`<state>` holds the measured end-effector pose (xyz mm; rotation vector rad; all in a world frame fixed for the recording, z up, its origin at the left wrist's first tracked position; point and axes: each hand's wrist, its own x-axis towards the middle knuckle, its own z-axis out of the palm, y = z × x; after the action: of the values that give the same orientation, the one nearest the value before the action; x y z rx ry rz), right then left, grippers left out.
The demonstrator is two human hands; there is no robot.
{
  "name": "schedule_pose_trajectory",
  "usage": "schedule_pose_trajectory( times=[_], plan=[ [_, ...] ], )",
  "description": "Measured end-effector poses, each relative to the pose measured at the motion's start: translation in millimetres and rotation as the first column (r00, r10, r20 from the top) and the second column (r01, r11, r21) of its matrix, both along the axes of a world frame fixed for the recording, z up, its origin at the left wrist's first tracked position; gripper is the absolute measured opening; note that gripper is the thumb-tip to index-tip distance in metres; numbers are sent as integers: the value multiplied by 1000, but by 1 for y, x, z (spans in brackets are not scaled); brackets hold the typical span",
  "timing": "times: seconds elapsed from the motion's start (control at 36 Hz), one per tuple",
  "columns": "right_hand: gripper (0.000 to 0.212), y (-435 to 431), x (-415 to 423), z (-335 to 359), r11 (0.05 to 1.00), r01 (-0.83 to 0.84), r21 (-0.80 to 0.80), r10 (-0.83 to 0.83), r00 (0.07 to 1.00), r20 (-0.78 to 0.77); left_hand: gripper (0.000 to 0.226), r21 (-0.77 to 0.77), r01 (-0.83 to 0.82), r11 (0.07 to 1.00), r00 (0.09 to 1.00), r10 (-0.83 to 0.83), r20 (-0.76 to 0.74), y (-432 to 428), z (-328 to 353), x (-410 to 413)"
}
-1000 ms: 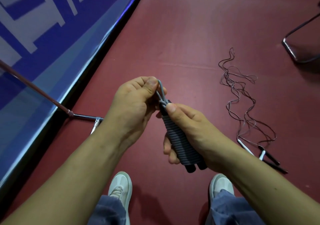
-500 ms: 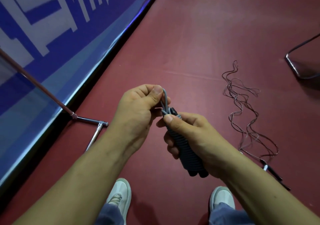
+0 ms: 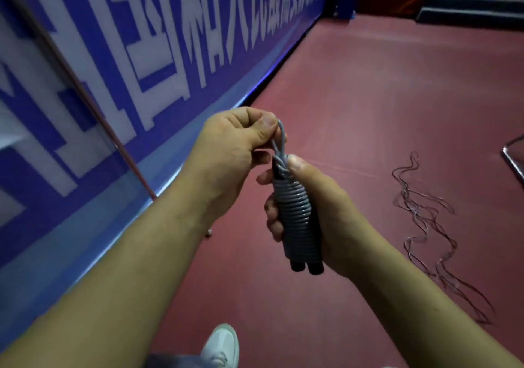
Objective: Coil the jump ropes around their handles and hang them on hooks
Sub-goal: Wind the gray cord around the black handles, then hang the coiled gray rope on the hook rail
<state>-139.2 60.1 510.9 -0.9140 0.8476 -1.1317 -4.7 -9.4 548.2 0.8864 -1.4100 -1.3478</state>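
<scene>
The coiled rope (image 3: 297,220) is gripped by the right hand (image 3: 331,206), its loop (image 3: 280,135) pinched by the left hand (image 3: 232,143). The view has been raised; hanging is judged next.

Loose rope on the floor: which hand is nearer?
Right. The right hand, gripping the coiled rope, sits toward the loose rope; the left hand, pinching the loop, is farther away.

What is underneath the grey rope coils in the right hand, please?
Two black handles: their ends stick out below the coils. The rest is hidden by them and the right hand.
</scene>
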Motion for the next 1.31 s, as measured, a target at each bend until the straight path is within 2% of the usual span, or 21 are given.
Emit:
schedule_pose_trajectory(
  times=[0.11,0.28,0.42,0.5,0.56,0.75,0.89,0.97,1.08,1.17,1.31],
  plan=[
    [48,-15,43,48,997,-68,-41,70,996,62,22,-139,-83,987,991,96,90,-9,59,47],
    [27,-41,124,105,964,-75,-253,32,984,-173,24,-275,-264,924,931,319,179,-13,131,131],
    [13,-63,185,131,955,-151,-256,100,974,-204,20,-360,-331,872,805,460,375,-22,166,201],
    [19,-85,223,148,942,-200,-269,145,966,-213,14,-425,-368,827,723,542,429,-28,190,242],
    [20,-101,241,154,926,-236,-296,152,947,-282,15,-447,-377,811,686,569,453,-32,202,258],
    [12,-159,306,185,891,-329,-312,213,911,-353,19,-426,-464,776,573,630,524,-75,234,315],
    [40,-196,337,196,924,-305,-232,234,929,-288,18,-440,-493,751,519,660,544,-107,247,331],
    [45,-217,347,197,933,-292,-211,233,936,-265,16,-449,-533,717,466,692,551,-131,249,340],
    [44,-237,354,194,929,-272,-250,199,939,-282,12,-453,-589,669,334,712,618,-155,253,343],
    [44,-245,357,187,930,-257,-263,171,936,-309,13,-433,-596,676,250,668,701,-165,254,344],
    [41,-253,361,179,931,-253,-262,163,932,-322,18,-317,-666,676,304,633,712,-171,256,347]
  ],
)
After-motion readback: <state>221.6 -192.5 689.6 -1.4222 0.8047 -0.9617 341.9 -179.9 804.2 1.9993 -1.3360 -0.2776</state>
